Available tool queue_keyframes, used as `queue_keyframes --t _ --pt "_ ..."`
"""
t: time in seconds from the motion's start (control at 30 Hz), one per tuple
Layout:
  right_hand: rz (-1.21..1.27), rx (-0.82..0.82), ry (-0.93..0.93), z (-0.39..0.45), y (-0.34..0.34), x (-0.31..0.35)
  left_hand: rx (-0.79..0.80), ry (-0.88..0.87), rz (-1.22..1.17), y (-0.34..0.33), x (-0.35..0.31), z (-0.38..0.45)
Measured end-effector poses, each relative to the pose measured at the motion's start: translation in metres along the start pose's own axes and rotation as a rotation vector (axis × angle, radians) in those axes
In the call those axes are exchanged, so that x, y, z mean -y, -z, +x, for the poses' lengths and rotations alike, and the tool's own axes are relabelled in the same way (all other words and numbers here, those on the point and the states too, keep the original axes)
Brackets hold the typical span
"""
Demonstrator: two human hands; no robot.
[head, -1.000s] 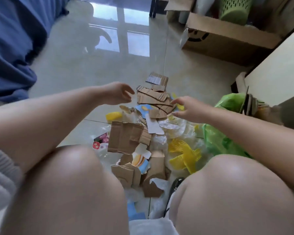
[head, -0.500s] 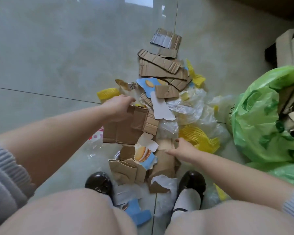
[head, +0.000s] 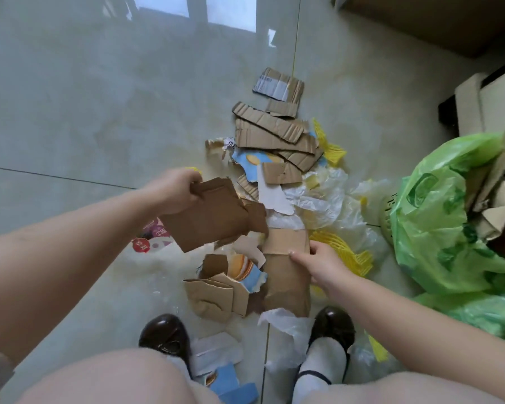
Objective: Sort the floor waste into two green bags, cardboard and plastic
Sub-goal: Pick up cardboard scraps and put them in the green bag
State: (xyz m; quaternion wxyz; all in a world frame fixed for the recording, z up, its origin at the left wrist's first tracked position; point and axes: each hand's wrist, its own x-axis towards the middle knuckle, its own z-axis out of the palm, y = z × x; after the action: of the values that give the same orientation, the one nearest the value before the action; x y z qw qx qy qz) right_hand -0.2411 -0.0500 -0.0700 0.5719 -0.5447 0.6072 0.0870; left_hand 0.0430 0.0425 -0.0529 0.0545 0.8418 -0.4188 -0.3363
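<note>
While left hand (head: 175, 189) grips cardboard sheet (head: 213, 217), green bag (head: 438, 217) holds cardboard scraps (head: 496, 205).

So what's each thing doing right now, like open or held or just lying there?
Left hand: grip closed on the brown cardboard piece, lifted.
Right hand: fingers on the flat cardboard, not lifted.
Green bag: open, cardboard inside.
Corrugated strips: lying on floor.
Clear plastic: crumpled, on floor.

Left hand (head: 175, 191) gripping a brown cardboard piece (head: 213, 214), right hand (head: 318, 263) touching a cardboard flap (head: 286, 275), green bag (head: 438, 228) beside the floor litter
</note>
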Motion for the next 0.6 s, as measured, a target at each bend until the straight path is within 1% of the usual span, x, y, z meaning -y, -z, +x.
queue_keyframes --t 0.13,0.2,0.27,0.33,0.4,0.5,0.6 --pt "0.062 -0.012 0.093 -0.018 0.021 0.026 -0.074 0.024 -0.102 0.039 -0.003 -0.022" --pt "0.11 -0.075 0.16 -0.024 0.034 0.043 -0.123 0.025 -0.138 0.055 -0.004 -0.032" --pt "0.2 -0.145 0.224 -0.026 0.049 0.062 -0.181 0.033 -0.222 0.069 -0.005 -0.038" --pt "0.315 -0.188 0.257 -0.023 0.065 0.082 -0.239 0.054 -0.357 0.079 -0.009 -0.04" --pt "0.451 -0.178 0.256 -0.015 0.08 0.102 -0.268 0.081 -0.54 0.085 -0.018 -0.037" --pt "0.628 -0.131 0.203 0.005 0.1 0.13 -0.241 0.146 -0.812 0.085 -0.031 -0.017" --pt "0.682 -0.111 0.158 0.036 0.112 0.152 -0.213 0.202 -1.05 0.079 -0.046 0.014"
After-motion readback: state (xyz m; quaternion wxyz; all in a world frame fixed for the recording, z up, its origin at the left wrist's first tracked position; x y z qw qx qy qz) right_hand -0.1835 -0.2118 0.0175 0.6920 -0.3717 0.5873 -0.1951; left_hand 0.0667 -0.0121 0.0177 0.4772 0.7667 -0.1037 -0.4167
